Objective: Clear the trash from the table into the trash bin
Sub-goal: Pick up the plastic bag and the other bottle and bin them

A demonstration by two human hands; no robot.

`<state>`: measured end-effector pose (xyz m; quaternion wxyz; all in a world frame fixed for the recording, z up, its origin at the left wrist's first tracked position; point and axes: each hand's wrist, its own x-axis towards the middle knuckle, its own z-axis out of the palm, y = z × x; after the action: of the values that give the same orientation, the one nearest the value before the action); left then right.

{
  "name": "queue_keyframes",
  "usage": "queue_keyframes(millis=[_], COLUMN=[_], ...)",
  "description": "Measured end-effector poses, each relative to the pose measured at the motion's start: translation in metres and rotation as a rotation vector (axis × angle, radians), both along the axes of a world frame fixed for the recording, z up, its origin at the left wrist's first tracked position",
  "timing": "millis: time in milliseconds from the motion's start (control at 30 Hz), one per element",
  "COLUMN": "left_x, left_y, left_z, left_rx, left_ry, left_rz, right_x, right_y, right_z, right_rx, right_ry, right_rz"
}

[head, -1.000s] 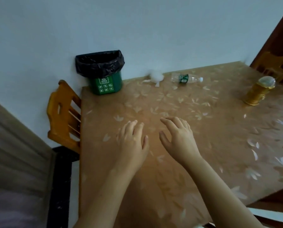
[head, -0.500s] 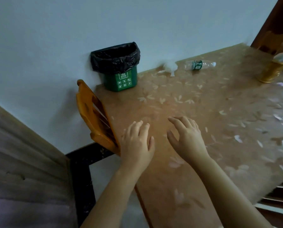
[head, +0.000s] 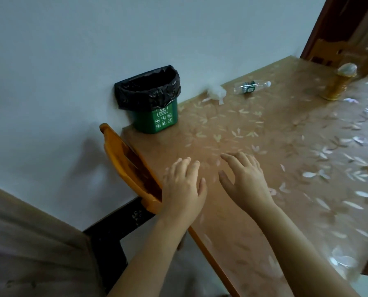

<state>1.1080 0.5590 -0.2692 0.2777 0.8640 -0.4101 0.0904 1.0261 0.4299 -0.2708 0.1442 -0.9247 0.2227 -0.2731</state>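
A small green trash bin [head: 157, 118] lined with a black bag stands on the table's far left corner against the wall. To its right lies a crumpled white tissue [head: 215, 93], and further right an empty clear plastic bottle [head: 251, 86] with a green label lies on its side. My left hand [head: 184, 185] and my right hand [head: 246, 179] hover palm down over the near left part of the table [head: 264, 146], fingers spread, holding nothing. Both hands are well short of the trash.
A gold cylindrical container [head: 339, 82] with a rounded lid stands at the far right. A wooden chair [head: 127, 163] is tucked against the table's left edge, just left of my left hand. Another wooden chair [head: 333, 52] stands at the far right end.
The view has swung left and tilted, so the bin, tissue and bottle now sit more to the right. Both hands keep the same open pose over the table.
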Motion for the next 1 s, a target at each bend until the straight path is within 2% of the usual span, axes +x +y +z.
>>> queue_keyframes(millis=[267, 733, 1000], left_x=[0.088, 0.237, 0.28], left_y=[-0.054, -0.182, -0.283], left_z=[0.003, -0.017, -0.061], left_rx=[0.043, 0.112, 0.306], left_ry=[-0.023, -0.006, 0.009], left_rz=[-0.084, -0.329, -0.362], right_x=[0.064, 0.168, 0.215], right_y=[-0.048, -0.142, -0.245], right_z=[-0.018, -0.024, -0.037], right_rx=[0.048, -0.012, -0.063], right_ry=[-0.002, 0.082, 0.148], right_rz=[-0.112, -0.331, -0.402])
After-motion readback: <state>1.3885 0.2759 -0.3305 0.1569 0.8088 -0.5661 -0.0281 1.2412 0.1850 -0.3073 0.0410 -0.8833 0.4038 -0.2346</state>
